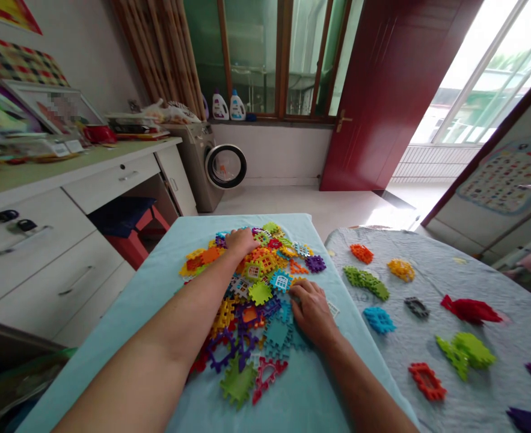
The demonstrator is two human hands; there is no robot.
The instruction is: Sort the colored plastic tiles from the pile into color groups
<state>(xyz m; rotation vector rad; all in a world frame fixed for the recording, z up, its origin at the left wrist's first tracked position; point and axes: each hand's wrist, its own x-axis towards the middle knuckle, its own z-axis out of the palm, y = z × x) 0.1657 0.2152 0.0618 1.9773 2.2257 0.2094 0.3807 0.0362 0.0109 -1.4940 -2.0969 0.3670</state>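
Note:
A heap of colourful plastic interlocking building pieces (260, 293) lies on a light blue cloth. My left hand (242, 242) reaches over to the far side of the heap; its fingers dip among the pieces and are hidden. At the right edge of the heap, my right hand (313, 307) is closed, fingers curled down beside blue pieces; what they hold, if anything, is not visible. Just left of its fingertips sits a blue piece with a white window (281, 281). A lime green square piece (260, 293) lies between the hands. Nearer me are a green piece (238, 382) and a pinkish-red piece (269, 377).
On a grey-cloth table (409, 337) at the right lie small sorted groups: orange (361, 253), yellow (401, 270), green (367, 282), blue (379, 320), red (470, 310). A white desk (112, 162) stands left, near a washing machine (202, 162) with its door ajar.

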